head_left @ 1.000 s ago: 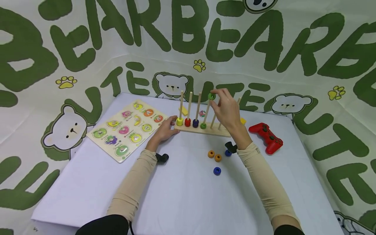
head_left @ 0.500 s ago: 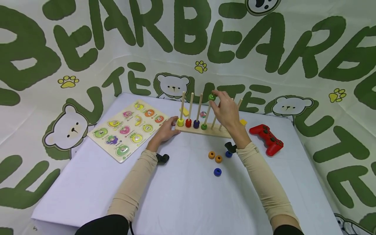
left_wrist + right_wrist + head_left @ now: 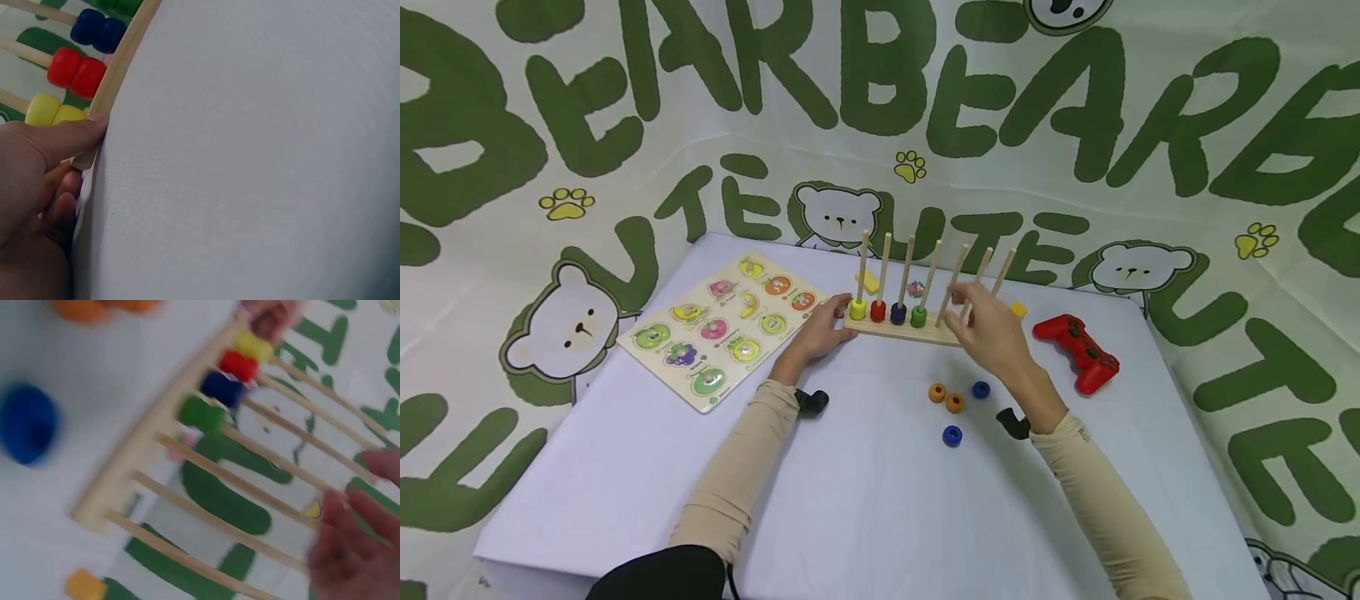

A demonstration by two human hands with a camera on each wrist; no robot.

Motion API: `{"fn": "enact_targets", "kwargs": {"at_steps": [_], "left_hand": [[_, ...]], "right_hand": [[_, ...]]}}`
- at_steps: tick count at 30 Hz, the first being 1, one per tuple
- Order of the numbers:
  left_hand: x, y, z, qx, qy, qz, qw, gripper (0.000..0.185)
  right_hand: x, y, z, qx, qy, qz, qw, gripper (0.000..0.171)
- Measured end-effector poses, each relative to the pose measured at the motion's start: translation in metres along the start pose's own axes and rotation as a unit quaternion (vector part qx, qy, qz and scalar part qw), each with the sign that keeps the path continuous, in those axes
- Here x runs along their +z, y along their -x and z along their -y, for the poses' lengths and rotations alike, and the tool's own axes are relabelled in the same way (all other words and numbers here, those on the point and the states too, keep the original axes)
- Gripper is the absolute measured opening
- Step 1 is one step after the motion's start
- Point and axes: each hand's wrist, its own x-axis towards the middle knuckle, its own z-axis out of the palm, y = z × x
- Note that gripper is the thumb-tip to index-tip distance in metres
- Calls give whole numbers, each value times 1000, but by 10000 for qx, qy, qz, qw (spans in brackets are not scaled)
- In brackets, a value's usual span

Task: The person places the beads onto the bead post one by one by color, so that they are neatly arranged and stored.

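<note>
A wooden peg stand [image 3: 932,334] with a row of upright pegs stands across the table. Its left-hand pegs carry pairs of yellow beads [image 3: 50,112], red beads [image 3: 76,72], dark blue beads [image 3: 98,30] and green beads [image 3: 201,414]; the other pegs are bare. My left hand [image 3: 822,330] grips the stand's left end, thumb along the front edge and fingers curled behind. With loosely bent fingers and nothing in them, my right hand [image 3: 996,335] is by the bare pegs on the right. Two orange beads [image 3: 955,403] and two blue beads [image 3: 952,436] lie loose in front.
On the left lies a fruit puzzle board [image 3: 730,333]. To the right sits a red game controller [image 3: 1078,352]. Behind the stand are a yellow piece [image 3: 870,282] and a small pink item [image 3: 916,288]; another yellow piece [image 3: 1018,309] is near its right end.
My right hand has let go of the green bead, which dropped down its peg onto the other green one. The hand has moved down and right. My left hand stays put.
</note>
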Motion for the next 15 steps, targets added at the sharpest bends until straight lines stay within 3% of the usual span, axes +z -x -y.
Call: {"fn": "enact_targets", "kwargs": {"at_steps": [2,4,7,9,15], "left_hand": [[-1,-1,0,30,-31,15,10000,75],[-2,-1,0,58,-48,20,10000,75],[-2,-2,0,86,-63,25,9999,75],[-2,-3,-1,83,-54,36,9999,76],[0,-3,0,-7,-91,71,9999,76]], "right_hand": [[7,15,-5,220,252,952,9949,44],[15,29,-10,405,460,1853,9808,46],[27,44,-14,478,566,2631,9619,46],[34,51,-15,441,515,2767,9586,41],[43,60,-15,159,449,2463,9680,29]]}}
